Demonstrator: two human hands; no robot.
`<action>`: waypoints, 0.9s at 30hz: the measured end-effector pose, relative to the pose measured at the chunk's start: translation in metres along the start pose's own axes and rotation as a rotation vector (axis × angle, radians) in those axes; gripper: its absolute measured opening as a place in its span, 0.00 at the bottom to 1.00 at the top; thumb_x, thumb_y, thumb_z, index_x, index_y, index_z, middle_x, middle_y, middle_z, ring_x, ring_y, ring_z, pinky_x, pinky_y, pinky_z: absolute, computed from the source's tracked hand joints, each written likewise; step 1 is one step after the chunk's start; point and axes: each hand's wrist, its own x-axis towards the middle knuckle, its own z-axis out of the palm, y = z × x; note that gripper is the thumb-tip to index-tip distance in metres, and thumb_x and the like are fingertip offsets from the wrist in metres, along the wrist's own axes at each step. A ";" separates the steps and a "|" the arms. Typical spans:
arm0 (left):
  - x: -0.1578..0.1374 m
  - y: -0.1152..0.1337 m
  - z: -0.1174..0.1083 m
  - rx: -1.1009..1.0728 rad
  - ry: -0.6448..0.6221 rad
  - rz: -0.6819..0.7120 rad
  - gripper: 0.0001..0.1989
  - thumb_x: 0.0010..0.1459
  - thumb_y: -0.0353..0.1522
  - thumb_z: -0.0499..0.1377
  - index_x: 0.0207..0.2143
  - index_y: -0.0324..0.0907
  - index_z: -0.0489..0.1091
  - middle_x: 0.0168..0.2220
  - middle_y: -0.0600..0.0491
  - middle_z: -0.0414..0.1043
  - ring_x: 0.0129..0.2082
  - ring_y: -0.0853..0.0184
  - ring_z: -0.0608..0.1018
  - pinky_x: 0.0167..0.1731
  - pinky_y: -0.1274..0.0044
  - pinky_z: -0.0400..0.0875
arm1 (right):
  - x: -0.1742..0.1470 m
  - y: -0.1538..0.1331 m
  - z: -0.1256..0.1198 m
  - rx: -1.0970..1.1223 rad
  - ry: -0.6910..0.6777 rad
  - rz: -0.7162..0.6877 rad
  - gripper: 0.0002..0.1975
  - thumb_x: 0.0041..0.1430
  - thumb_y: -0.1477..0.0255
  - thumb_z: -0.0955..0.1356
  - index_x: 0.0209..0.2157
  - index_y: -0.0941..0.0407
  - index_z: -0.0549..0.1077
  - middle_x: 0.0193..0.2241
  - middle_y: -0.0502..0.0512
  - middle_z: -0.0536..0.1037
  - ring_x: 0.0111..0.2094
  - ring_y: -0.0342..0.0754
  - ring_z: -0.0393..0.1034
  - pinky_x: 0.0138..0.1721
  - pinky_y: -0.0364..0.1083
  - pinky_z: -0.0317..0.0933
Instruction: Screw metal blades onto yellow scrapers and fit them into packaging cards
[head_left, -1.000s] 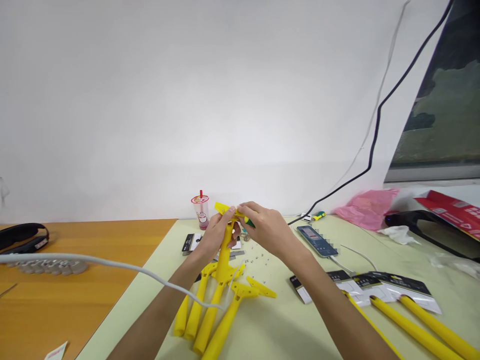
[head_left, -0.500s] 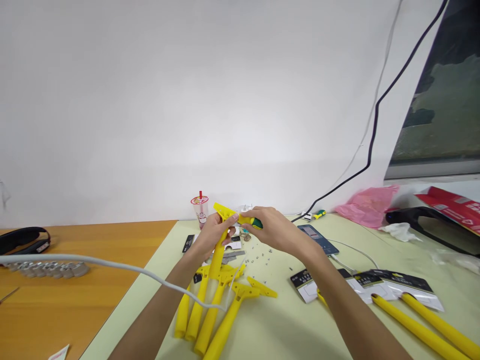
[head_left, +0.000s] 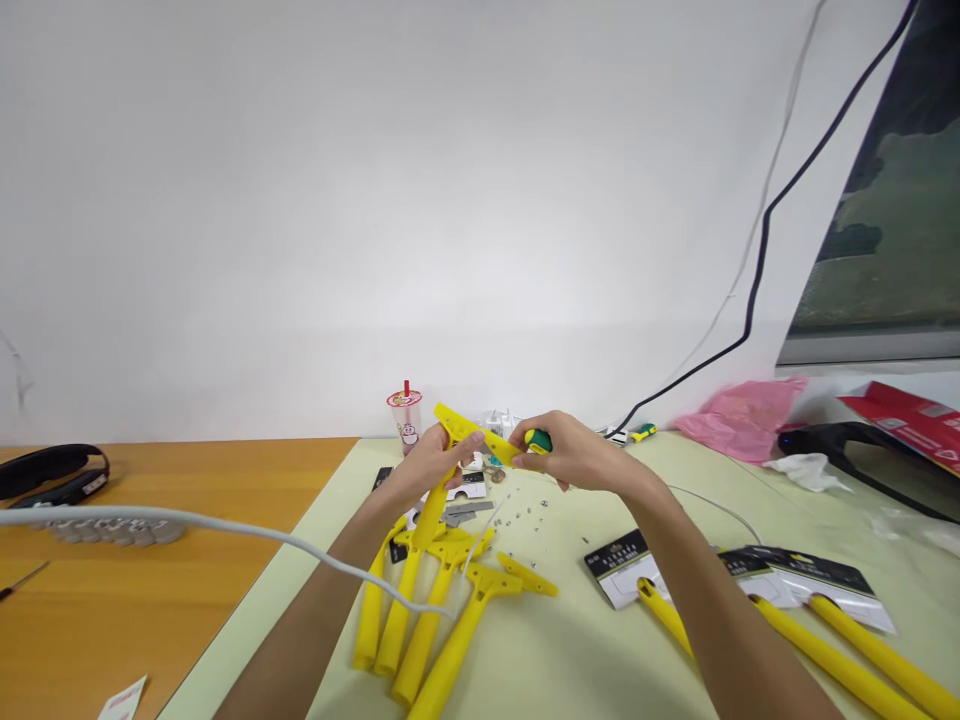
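My left hand (head_left: 433,464) is closed around the neck of a yellow plastic scraper (head_left: 429,518), held tilted above the table. Its wide head (head_left: 450,420) points up, and a yellow strip (head_left: 498,446) reaches right from it. My right hand (head_left: 574,452) keeps a green-and-yellow screwdriver (head_left: 538,440) in its grip, while its fingertips touch the strip's right end. The screwdriver's tip is hidden. Below lie several more yellow scrapers (head_left: 420,640), one with a separate strip (head_left: 527,575) by its head. Small metal screws or nuts (head_left: 529,520) are scattered to their right.
A pale cable (head_left: 300,555) crosses in front of my left forearm. Behind the hands stands a cup with a red straw (head_left: 406,418). Packaged cards (head_left: 622,565) and yellow handles (head_left: 832,650) lie at right, a pink bag (head_left: 739,415) beyond. Headphones (head_left: 52,475) rest on the wooden table (head_left: 247,480).
My right hand has moved slightly right, and the screwdriver has turned away from the scraper head. More of the yellow strip shows between my hands. The view has shifted slightly.
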 end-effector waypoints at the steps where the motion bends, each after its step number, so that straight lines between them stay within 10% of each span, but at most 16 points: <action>1: 0.000 0.000 -0.001 -0.027 0.003 -0.015 0.31 0.59 0.58 0.69 0.42 0.40 0.71 0.30 0.58 0.65 0.17 0.78 0.63 0.19 0.79 0.57 | -0.001 -0.001 -0.002 0.019 0.042 -0.004 0.08 0.61 0.64 0.73 0.35 0.54 0.80 0.30 0.50 0.79 0.16 0.40 0.66 0.16 0.41 0.58; 7: -0.005 0.005 0.000 -0.220 -0.168 -0.058 0.27 0.58 0.51 0.73 0.42 0.39 0.72 0.33 0.55 0.69 0.21 0.76 0.67 0.23 0.80 0.65 | 0.000 -0.013 -0.003 0.218 0.318 0.007 0.16 0.53 0.58 0.79 0.32 0.54 0.76 0.28 0.46 0.73 0.16 0.36 0.56 0.14 0.40 0.52; 16: -0.008 0.011 0.010 -0.077 -0.143 0.048 0.24 0.55 0.48 0.76 0.42 0.37 0.82 0.38 0.45 0.80 0.37 0.61 0.81 0.33 0.73 0.80 | 0.009 -0.015 0.015 0.245 0.191 0.057 0.20 0.50 0.56 0.81 0.31 0.54 0.74 0.23 0.43 0.68 0.15 0.36 0.55 0.14 0.40 0.50; 27: -0.006 0.012 0.005 0.111 -0.159 0.039 0.34 0.60 0.63 0.64 0.33 0.38 0.73 0.28 0.51 0.74 0.27 0.68 0.74 0.31 0.75 0.68 | 0.000 -0.020 0.005 0.196 0.128 0.058 0.21 0.49 0.57 0.82 0.29 0.54 0.72 0.23 0.43 0.66 0.19 0.37 0.53 0.15 0.39 0.50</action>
